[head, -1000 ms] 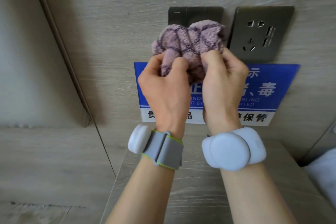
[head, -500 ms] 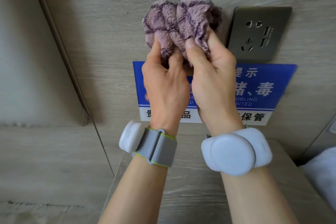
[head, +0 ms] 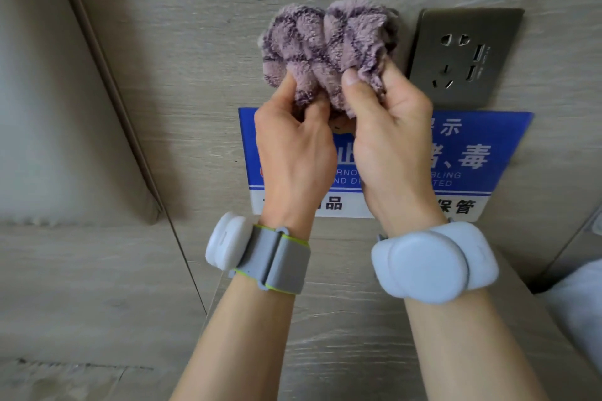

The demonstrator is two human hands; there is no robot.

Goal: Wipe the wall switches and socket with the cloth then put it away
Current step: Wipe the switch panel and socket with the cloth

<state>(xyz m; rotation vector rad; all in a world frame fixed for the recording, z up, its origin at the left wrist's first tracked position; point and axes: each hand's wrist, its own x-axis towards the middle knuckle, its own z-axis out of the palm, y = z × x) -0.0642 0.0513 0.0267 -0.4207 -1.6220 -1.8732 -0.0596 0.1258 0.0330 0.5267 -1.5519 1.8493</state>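
Head view: purple cloth [head: 329, 49], bunched against wall [head: 195, 42], just left of socket [head: 462, 55], above blue sign [head: 508, 127]; left hand [head: 293, 153] and right hand [head: 391, 140] each pinch its lower edge, fingers curled.

Pale wood-grain wall [head: 195, 42] was evenly lit, blue-and-white sign [head: 488, 146] was stuck on it, beige padded panel [head: 49, 107] sat left, wood-grain surface [head: 342, 352] ran below, white bedding [head: 580, 303] showed at right edge.
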